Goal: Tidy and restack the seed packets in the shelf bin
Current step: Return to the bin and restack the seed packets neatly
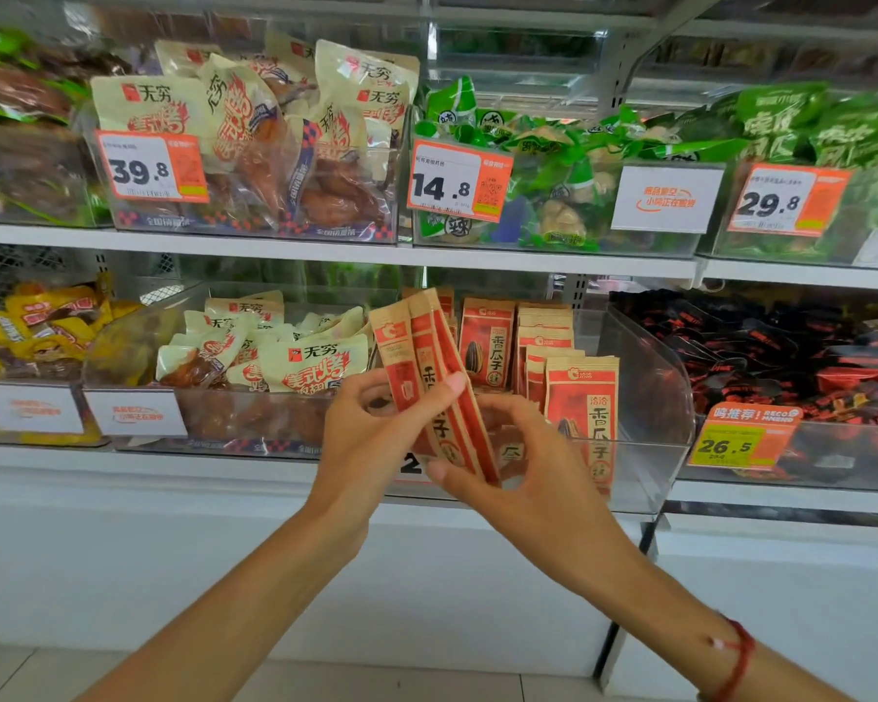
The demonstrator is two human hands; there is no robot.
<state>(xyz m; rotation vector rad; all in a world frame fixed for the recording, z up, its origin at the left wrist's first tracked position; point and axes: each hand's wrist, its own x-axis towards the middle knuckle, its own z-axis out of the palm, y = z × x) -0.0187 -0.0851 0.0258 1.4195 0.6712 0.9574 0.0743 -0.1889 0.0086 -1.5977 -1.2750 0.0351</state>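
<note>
— Shop shelving fills the background. What are the fingers doing?

— Both hands, left hand (pixel 371 438) and right hand (pixel 533 478), pinch a small sheaf of seed packets (pixel 429 377), held edge-on before the clear shelf bin (pixel 650 392).

— Which step?

— Squaring them, I judge; next, slot them upright beside the standing packets (pixel 581 397) at three o'clock.

— Anything hidden?

— The sheaf's count, and the bin floor behind the hands.

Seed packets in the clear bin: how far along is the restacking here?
Partly done. Several packets already stand upright in rows inside the bin. In hand: the left hand and right hand together grip a small bunch of packets in front of the bin, edges being squared. Left: setting that bunch in; the bin's front left looks unfilled.
</note>
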